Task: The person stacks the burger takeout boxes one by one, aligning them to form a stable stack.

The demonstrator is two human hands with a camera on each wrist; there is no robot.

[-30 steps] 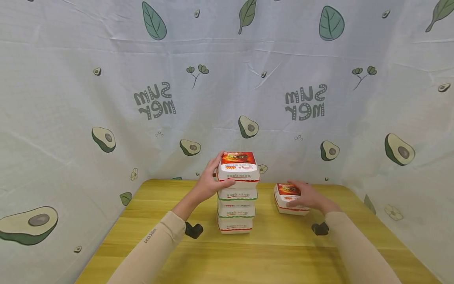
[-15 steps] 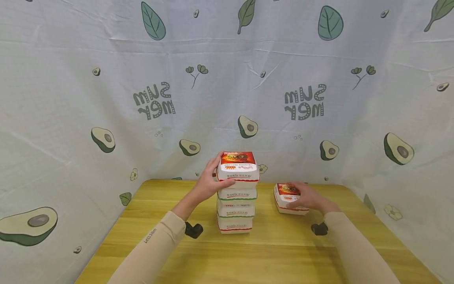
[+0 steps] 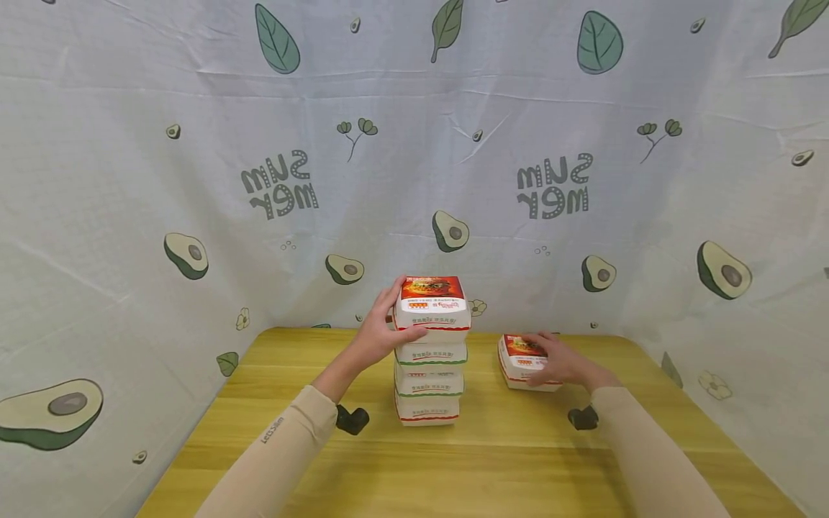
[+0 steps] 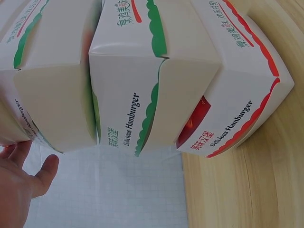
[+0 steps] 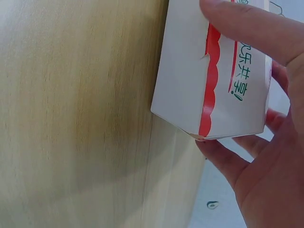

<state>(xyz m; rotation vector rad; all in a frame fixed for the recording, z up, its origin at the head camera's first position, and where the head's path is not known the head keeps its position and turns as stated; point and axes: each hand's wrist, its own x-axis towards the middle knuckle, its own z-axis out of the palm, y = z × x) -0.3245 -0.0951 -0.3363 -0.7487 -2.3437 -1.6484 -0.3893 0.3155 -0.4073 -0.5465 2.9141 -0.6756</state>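
Observation:
A stack of several white hamburger boxes (image 3: 429,386) stands on the table in the head view. The top box (image 3: 432,309) has a red burger picture on its lid and a red wavy trim. My left hand (image 3: 378,332) grips this box from its left side, thumb across the front and fingers behind. Below it come green-trimmed boxes (image 4: 126,95), then a red-trimmed bottom box (image 4: 237,85). To the right of the stack, my right hand (image 3: 562,360) holds a single red-trimmed hamburger box (image 5: 185,80) on the table, thumb on its front and fingers around the side.
The yellow wood-grain table (image 3: 401,482) ends at a white curtain (image 3: 401,180) printed with avocados and leaves. A strip of table lies between the stack and the single box. Dark wrist cameras (image 3: 352,419) stick out below both wrists.
The head view has shifted very slightly. Both hands keep their places on the boxes.

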